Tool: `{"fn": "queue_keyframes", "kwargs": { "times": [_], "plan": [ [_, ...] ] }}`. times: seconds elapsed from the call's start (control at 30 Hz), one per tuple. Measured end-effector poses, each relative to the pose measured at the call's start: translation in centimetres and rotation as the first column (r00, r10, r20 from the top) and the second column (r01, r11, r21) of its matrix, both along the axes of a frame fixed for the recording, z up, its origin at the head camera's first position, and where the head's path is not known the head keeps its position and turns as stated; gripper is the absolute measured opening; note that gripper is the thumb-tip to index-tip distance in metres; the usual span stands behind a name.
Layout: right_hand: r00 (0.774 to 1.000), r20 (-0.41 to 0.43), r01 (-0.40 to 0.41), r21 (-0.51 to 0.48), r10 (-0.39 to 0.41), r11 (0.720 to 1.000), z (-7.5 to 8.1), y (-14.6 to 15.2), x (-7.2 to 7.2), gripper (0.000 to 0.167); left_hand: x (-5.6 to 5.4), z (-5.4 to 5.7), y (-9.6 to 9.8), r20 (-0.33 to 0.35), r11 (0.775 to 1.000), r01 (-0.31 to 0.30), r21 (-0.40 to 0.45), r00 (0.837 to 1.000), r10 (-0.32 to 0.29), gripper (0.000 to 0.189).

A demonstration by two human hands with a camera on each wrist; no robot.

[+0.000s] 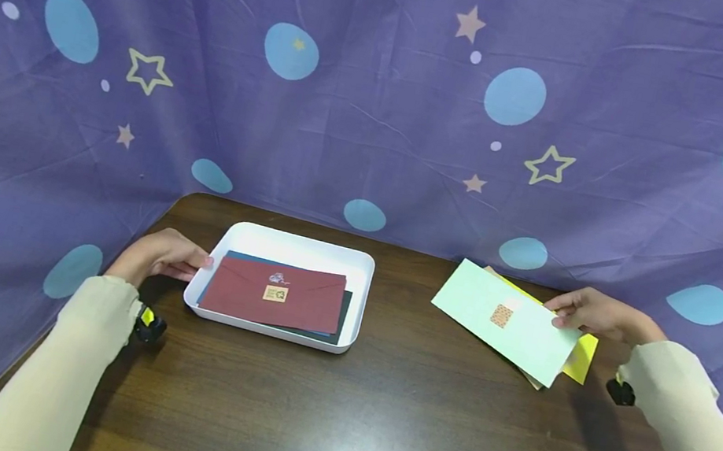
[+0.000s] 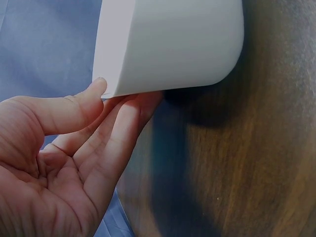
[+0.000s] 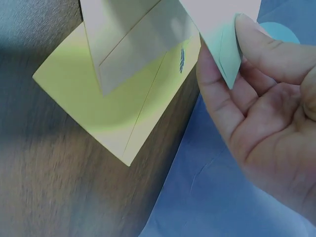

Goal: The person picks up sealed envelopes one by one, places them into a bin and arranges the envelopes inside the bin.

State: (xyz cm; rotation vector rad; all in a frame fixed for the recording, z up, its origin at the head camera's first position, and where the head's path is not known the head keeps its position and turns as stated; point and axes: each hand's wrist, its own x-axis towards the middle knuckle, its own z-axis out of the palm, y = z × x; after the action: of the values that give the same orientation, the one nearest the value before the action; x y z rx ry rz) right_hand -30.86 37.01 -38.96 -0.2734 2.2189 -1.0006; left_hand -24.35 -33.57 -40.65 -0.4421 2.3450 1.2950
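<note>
At the left, my left hand pinches the left rim of a white tray, thumb on the edge and fingers beneath it in the left wrist view. A dark red envelope with a small label lies in the tray over a blue envelope and a dark envelope. To the right, my right hand pinches the upper right corner of a mint green envelope between thumb and fingers. Beneath it show a beige envelope and a yellow envelope on the table.
The brown wooden table runs under everything, with bare wood between the tray and the envelopes at right. A purple curtain with stars and blue spots hangs behind the table's far edge and along its left side.
</note>
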Motion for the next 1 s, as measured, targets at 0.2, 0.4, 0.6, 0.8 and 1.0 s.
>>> {"fn": "queue_keyframes", "kwargs": {
  "times": [0.2,0.4,0.6,0.8,1.0],
  "plan": [
    [0.997,-0.056,0.048,0.011,-0.047,0.999,-0.3,-0.3,-0.1,0.037,0.0,0.1,0.2,-0.001,1.000,0.006,0.008,1.000,-0.006,0.029],
    [0.993,-0.081,0.089,0.026,-0.087,0.996,-0.4,-0.4,0.0,0.032,0.0,0.2,0.2,-0.004,1.000,0.007,0.003,1.000,-0.007,0.031],
    [0.988,-0.120,0.105,0.023,-0.102,0.994,-0.5,-0.4,0.0,0.031,0.1,0.2,0.1,-0.003,1.000,0.010,-0.005,1.000,-0.010,0.031],
    [0.979,-0.174,0.115,0.027,-0.109,0.993,-0.6,-0.8,-0.1,0.034,0.2,0.2,0.1,-0.002,1.000,0.014,-0.003,1.000,-0.014,0.033],
    [0.973,-0.213,0.098,0.020,-0.091,0.995,-0.6,-1.1,-0.2,0.032,0.3,0.4,0.2,0.002,1.000,0.015,-0.002,1.000,-0.015,0.035]
  ]
}}
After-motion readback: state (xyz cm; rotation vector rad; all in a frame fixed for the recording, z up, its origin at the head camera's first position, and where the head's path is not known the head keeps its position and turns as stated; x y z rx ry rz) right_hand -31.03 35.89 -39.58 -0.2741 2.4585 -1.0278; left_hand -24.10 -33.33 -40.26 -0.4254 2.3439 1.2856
